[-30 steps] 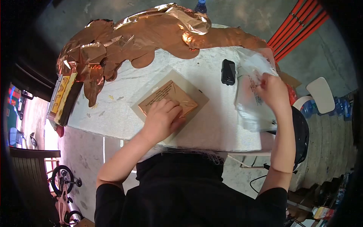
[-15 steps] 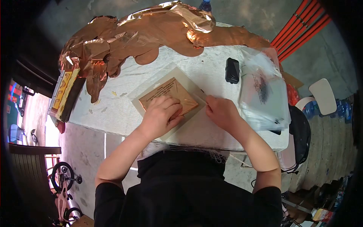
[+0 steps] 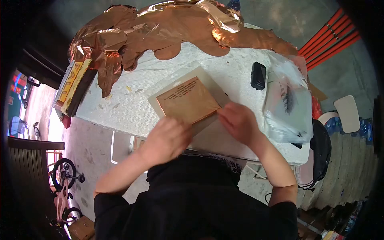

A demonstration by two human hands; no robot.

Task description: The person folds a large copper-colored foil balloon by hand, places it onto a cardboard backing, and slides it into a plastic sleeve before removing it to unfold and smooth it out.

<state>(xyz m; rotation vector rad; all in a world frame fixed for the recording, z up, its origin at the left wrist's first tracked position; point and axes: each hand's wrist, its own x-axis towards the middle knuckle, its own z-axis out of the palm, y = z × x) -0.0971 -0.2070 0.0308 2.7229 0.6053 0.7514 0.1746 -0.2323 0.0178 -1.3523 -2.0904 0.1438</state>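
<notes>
A clear plastic bag (image 3: 155,100) with a hang hole and printed warning text lies tilted on the table. A flat copper-coloured foil square (image 3: 188,105) shows inside it. My left hand (image 3: 168,139) is at the bag's near edge, its fingers smeared by motion. At the bag's right corner is my right hand (image 3: 239,122), fingers curled and pinching the edge there. Its fingertips are partly blurred.
Crumpled copper foil sheets (image 3: 176,30) cover the table's far side. A black case (image 3: 258,76) and a stack of clear plastic bags (image 3: 289,116) lie at right. A yellow-and-black box (image 3: 76,86) stands at left. Small scraps (image 3: 116,105) dot the white table (image 3: 128,120).
My left hand has drawn back toward me off the foil, uncovering more of it and the text. My right hand stays by the bag's right corner. The view has shifted slightly.
</notes>
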